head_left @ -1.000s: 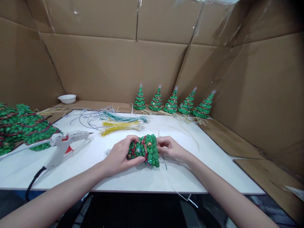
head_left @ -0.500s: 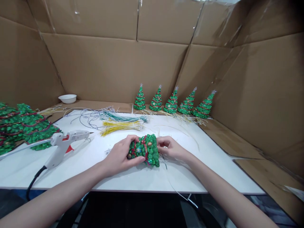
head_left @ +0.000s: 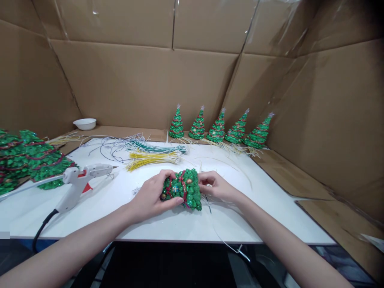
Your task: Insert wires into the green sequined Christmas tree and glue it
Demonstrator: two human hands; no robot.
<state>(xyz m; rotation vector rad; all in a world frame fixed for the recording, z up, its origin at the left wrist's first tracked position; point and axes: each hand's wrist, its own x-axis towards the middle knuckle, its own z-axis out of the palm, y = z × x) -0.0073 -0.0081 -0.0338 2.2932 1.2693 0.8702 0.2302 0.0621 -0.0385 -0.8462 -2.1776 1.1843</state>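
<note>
Wire bundles (head_left: 153,161) lie beyond the tree (head_left: 189,190) left grip (head_left: 153,197) clasps, which hides whether right grip (head_left: 219,187) is closed.

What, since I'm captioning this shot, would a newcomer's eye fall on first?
Probably the glittery green Christmas tree with red garlands, held sideways in the left grip at centre, the right grip at its wide end. Next would come the five small green cone-shaped trees lined up along the back, then the white-and-red glue gun at left.
</note>
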